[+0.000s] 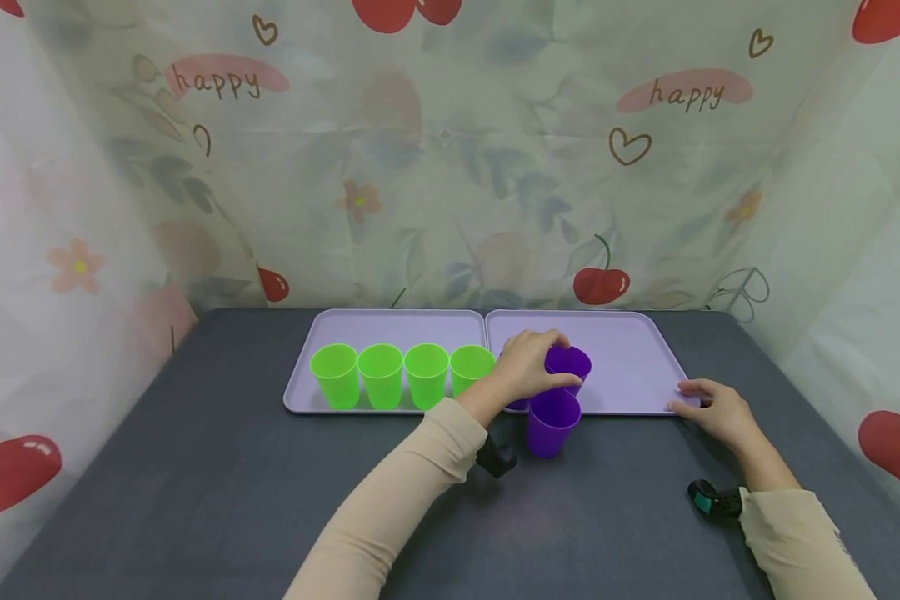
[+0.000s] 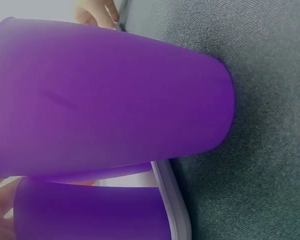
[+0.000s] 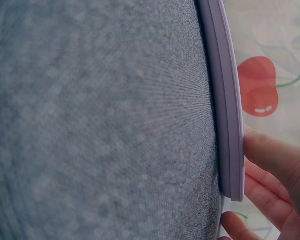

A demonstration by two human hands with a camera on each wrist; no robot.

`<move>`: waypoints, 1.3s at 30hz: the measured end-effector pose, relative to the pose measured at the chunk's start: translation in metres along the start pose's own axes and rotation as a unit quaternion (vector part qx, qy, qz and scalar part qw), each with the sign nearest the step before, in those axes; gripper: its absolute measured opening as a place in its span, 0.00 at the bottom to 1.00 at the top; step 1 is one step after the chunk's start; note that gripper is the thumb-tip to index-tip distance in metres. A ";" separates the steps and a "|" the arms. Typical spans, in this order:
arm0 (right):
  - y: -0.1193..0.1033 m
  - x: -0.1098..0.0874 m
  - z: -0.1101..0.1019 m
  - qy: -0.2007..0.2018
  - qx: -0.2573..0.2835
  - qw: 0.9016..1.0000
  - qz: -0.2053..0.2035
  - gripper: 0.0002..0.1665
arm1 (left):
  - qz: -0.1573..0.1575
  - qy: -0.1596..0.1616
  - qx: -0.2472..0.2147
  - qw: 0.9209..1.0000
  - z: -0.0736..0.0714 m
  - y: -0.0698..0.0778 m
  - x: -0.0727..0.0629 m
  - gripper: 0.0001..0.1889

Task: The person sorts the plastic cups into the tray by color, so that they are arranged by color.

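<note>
My left hand (image 1: 521, 367) holds a purple cup (image 1: 570, 360) near its rim, thumb in front and fingers behind, over the right-hand lilac tray (image 1: 622, 367). A second purple cup (image 1: 552, 429) stands upright just in front of that tray, large in the left wrist view. Mostly behind the hand, a third purple cup (image 1: 519, 405) shows only a sliver in the head view; the left wrist view shows a purple cup (image 2: 90, 210) by the tray edge. My right hand (image 1: 720, 408) grips the tray's near right corner, thumb (image 3: 270, 150) on the rim.
Several bright green cups (image 1: 382, 375) stand in a row on the left lilac tray (image 1: 397, 321), which adjoins the right one. Both trays lie on a dark grey table (image 1: 270, 483). A patterned curtain (image 1: 450, 167) encloses the back and sides.
</note>
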State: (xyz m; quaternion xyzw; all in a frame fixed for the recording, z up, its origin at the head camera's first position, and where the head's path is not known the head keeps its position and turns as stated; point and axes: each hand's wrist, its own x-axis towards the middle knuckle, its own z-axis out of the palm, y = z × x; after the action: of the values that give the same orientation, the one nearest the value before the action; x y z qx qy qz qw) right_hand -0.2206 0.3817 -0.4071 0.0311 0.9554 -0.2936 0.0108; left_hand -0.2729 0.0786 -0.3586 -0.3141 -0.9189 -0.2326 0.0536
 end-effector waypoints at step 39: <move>0.001 0.001 0.001 0.014 -0.011 1.000 -0.012 0.33 | 0.119 0.053 -0.165 0.978 -0.011 -0.012 -0.088 0.25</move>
State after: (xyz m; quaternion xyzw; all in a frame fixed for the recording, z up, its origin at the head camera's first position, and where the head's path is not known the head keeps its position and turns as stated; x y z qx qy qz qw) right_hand -0.2215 0.3821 -0.4083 0.0238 0.9590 -0.2824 -0.0059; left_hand -0.2100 0.0165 -0.3748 -0.4128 -0.8198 -0.3893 0.0771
